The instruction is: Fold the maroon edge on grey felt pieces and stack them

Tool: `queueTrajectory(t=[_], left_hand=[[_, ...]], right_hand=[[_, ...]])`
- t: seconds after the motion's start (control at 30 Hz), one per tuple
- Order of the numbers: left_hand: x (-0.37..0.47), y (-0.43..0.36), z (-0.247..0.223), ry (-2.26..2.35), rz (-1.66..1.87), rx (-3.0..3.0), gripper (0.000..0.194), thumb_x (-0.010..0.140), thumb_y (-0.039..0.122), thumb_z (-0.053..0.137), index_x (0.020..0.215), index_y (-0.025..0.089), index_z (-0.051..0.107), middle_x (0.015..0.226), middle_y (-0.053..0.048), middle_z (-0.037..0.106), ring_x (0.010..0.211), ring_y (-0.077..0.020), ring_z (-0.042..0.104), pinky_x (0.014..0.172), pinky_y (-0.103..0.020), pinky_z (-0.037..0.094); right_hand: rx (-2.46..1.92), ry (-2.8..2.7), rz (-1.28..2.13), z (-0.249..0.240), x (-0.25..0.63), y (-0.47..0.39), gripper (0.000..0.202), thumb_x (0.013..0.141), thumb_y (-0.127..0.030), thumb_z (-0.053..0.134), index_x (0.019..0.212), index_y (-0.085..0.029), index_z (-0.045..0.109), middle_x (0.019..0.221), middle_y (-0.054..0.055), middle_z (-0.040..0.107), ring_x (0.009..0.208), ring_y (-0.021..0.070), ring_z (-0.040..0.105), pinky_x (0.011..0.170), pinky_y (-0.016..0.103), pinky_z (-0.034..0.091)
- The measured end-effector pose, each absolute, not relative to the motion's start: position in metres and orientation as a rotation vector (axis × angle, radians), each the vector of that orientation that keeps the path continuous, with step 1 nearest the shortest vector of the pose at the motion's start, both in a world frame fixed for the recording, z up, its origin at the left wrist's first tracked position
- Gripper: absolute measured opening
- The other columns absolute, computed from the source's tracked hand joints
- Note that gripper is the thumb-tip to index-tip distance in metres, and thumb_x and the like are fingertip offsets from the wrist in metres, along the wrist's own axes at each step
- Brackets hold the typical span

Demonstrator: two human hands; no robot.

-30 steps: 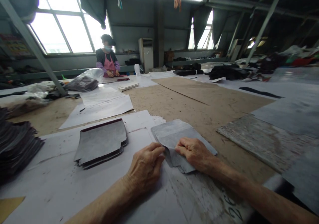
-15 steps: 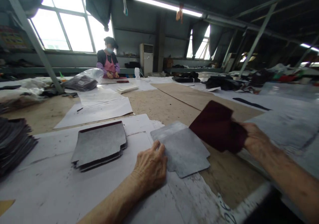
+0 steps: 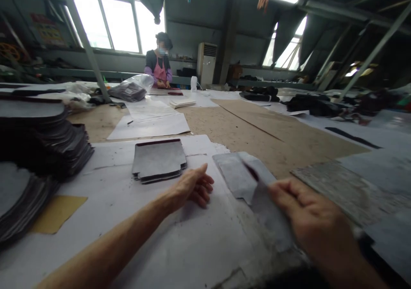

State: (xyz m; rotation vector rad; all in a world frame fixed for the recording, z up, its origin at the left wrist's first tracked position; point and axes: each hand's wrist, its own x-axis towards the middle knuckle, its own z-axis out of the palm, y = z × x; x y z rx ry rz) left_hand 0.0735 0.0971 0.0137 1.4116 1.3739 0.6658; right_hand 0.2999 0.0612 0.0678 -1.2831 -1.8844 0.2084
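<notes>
My right hand (image 3: pixel 308 212) pinches the edge of a grey-backed piece (image 3: pixel 271 214) whose dark red side shows at a fold. That piece hangs over the near right part of another flat grey piece (image 3: pixel 236 171) lying on the table. My left hand (image 3: pixel 194 188) is held over the white paper with its fingers apart and loosely curled, holding nothing. Just beyond it and to the left sits a small stack of grey pieces (image 3: pixel 159 160) with a dark red strip along its far edge.
Tall stacks of dark pieces (image 3: pixel 72 145) stand at the left, beside a yellow-brown sheet (image 3: pixel 59 214). White sheets (image 3: pixel 150 124) lie farther back. Across the table a person in a pink apron (image 3: pixel 159 71) works. A rough grey board (image 3: pixel 337 190) lies at the right.
My right hand has come left and nearer, and its piece now shows mostly its grey side. My left hand has lifted off the flat grey piece and opened. The view has turned left.
</notes>
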Motion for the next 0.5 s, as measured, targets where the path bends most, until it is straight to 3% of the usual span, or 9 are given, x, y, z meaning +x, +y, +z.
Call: queueTrajectory(t=[0.1, 0.17, 0.23, 0.3, 0.4, 0.5], left_hand=[[0.033, 0.075, 0.025, 1.344, 0.537, 1.275, 0.092, 0.072, 0.078, 0.006, 0.096, 0.007, 0.059, 0.086, -0.014, 0.063, 0.065, -0.0199, 0.061, 0.054, -0.032, 0.05], [0.01, 0.059, 0.034, 1.403, 0.477, 1.256, 0.077, 0.07, 0.076, 0.03, 0.088, 0.008, 0.064, 0.078, -0.011, 0.064, 0.06, -0.0171, 0.058, 0.049, -0.026, 0.044], [-0.006, 0.046, 0.042, 1.479, 0.434, 1.288, 0.052, 0.063, 0.059, 0.058, 0.082, 0.011, 0.067, 0.071, -0.006, 0.064, 0.058, -0.0146, 0.055, 0.047, -0.021, 0.038], [-0.016, 0.035, 0.047, 1.542, 0.394, 1.35, 0.032, 0.054, 0.035, 0.071, 0.078, 0.013, 0.068, 0.065, -0.002, 0.063, 0.058, -0.014, 0.054, 0.048, -0.02, 0.036], [-0.02, 0.022, 0.047, 1.648, 0.391, 1.461, 0.024, 0.051, 0.016, 0.065, 0.074, 0.015, 0.067, 0.062, 0.002, 0.061, 0.057, -0.013, 0.052, 0.048, -0.02, 0.033], [-0.021, 0.013, 0.038, 1.757, 0.47, 1.561, 0.022, 0.055, 0.012, 0.058, 0.075, 0.016, 0.066, 0.062, 0.002, 0.059, 0.058, -0.0121, 0.05, 0.05, -0.02, 0.033]], right_hand=[[-0.985, -2.04, 0.303, 0.027, 0.237, 0.023, 0.025, 0.086, -0.025, 0.043, 0.063, -0.019, 0.049, 0.058, 0.001, 0.054, 0.053, 0.0133, 0.051, 0.046, 0.024, 0.037], [-0.763, -2.148, 0.273, 0.005, 0.202, 0.004, 0.023, 0.084, -0.015, 0.039, 0.063, -0.018, 0.047, 0.06, 0.002, 0.051, 0.056, 0.0141, 0.05, 0.049, 0.025, 0.035], [-0.683, -2.159, 0.233, -0.01, 0.172, -0.011, 0.024, 0.082, -0.011, 0.036, 0.061, -0.017, 0.047, 0.058, 0.003, 0.048, 0.056, 0.0156, 0.046, 0.049, 0.028, 0.031], [-0.689, -2.123, 0.204, -0.019, 0.146, -0.022, 0.025, 0.079, -0.01, 0.035, 0.059, -0.017, 0.047, 0.057, 0.005, 0.046, 0.055, 0.0176, 0.043, 0.048, 0.03, 0.027], [-0.653, -2.134, 0.224, -0.021, 0.124, -0.031, 0.022, 0.076, -0.011, 0.037, 0.058, -0.016, 0.05, 0.056, 0.006, 0.047, 0.055, 0.0196, 0.043, 0.047, 0.031, 0.027], [-0.434, -2.248, 0.346, -0.009, 0.13, -0.021, 0.017, 0.075, -0.012, 0.044, 0.061, -0.015, 0.054, 0.058, 0.005, 0.051, 0.056, 0.0183, 0.046, 0.048, 0.029, 0.034]])
